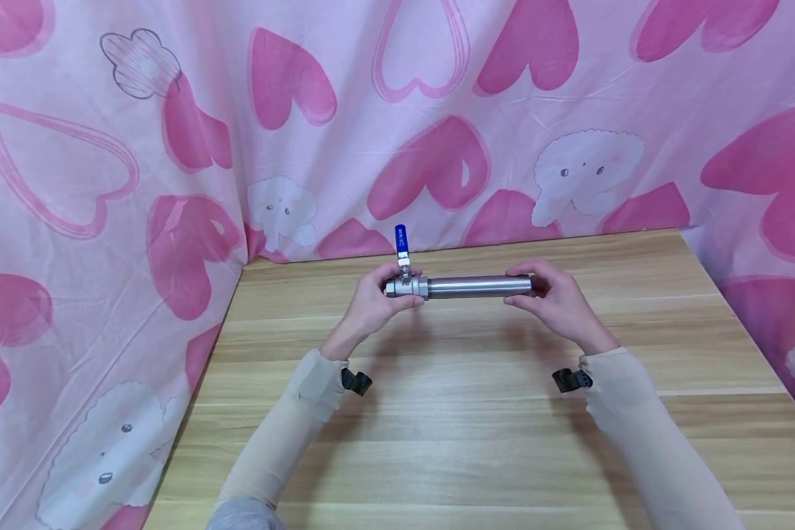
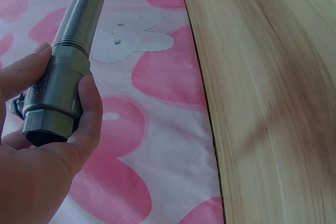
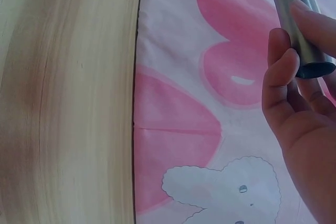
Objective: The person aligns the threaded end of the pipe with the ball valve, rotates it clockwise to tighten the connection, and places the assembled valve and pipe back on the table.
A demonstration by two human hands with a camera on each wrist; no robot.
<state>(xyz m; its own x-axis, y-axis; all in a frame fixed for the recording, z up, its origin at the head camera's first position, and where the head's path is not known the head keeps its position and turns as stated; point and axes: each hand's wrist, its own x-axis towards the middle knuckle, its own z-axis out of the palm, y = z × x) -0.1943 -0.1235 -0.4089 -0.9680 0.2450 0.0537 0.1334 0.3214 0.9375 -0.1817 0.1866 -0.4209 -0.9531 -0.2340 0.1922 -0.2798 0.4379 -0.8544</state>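
Two hands hold one metal assembly level above the wooden table [image 1: 477,412], and I see it run from side to side between them. My left hand [image 1: 371,305] curls round the valve [image 1: 407,285] at the left end: in the left wrist view the thumb [image 2: 23,72] lies on one side of the valve body and a finger [image 2: 86,114] wraps the other, so the valve sits snug in the grip with its open end facing the palm. A blue handle [image 1: 400,237] stands upright on the valve, above my left hand and free of its fingers. The steel pipe [image 1: 480,285] is joined to the valve and runs to the right, bare along its middle stretch. My right hand [image 1: 556,298] closes on the far right end of that pipe; the right wrist view shows the fingertips [image 3: 281,61] curled against the pipe's side just short of its open mouth, with the palm beneath it. Both hands are lifted off the table top, and I can see their shadow on the wood under them. Pale sleeves [image 1: 291,419] cover both forearms. Behind the table and along its left and right sides hangs a pink cloth [image 1: 106,184] printed with hearts and white cartoon elephants.
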